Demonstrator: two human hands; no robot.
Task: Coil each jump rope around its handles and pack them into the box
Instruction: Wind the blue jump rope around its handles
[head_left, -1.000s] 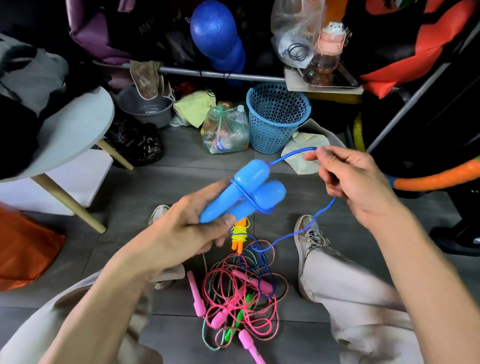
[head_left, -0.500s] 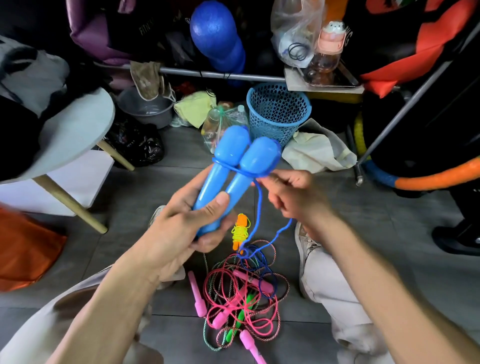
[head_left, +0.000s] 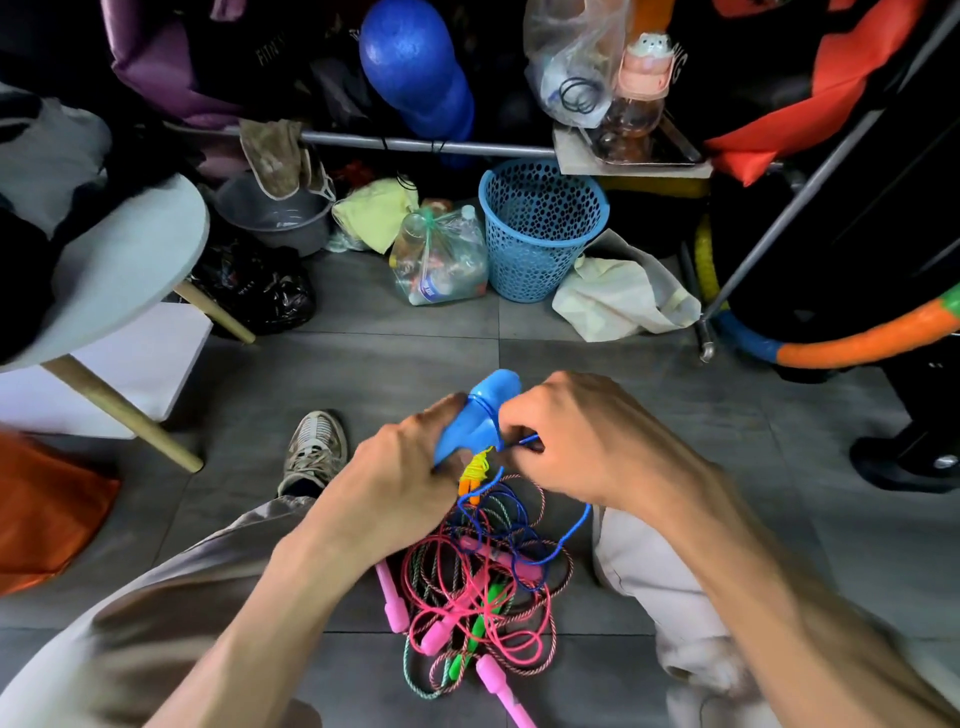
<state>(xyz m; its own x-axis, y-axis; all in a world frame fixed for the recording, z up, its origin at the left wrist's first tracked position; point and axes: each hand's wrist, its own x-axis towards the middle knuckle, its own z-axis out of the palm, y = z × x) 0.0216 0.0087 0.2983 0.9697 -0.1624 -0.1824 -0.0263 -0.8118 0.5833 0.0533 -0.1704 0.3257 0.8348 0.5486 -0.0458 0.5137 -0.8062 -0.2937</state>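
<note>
1. Blue jump rope handles (head_left: 485, 415), smooth rounded plastic with bulbous ends, sit side by side in the middle of the scene, held up over the grey tiled floor (head_left: 363, 374).
2. Left hand (head_left: 400, 478) is wrapped round the lower part of the handles, fingers curled tight on them.
3. Right hand (head_left: 587, 441) is closed just beside the handles on their right, its fingertips pinching the thin blue cord (head_left: 574, 530), which loops down and off to the right before running into the pile below.
4. Near the person, between the two knees in pale trousers, lies a tangled heap of jump ropes (head_left: 478, 587): glossy pink cord, a braided multicolour cord, pink handles and a green one, all overlapping.
5. One small rope bundle with orange handles and yellow cord (head_left: 475, 475) lies at the far edge of that heap, right under the hands.
6. Far side: a blue perforated plastic basket (head_left: 540, 234), with a clear crinkled bag of bottles (head_left: 441, 260) touching its left side.
7. Far left: a round pale tabletop on wooden legs (head_left: 130, 260). A worn laced sneaker (head_left: 314, 449) shows left of the hands.
</note>
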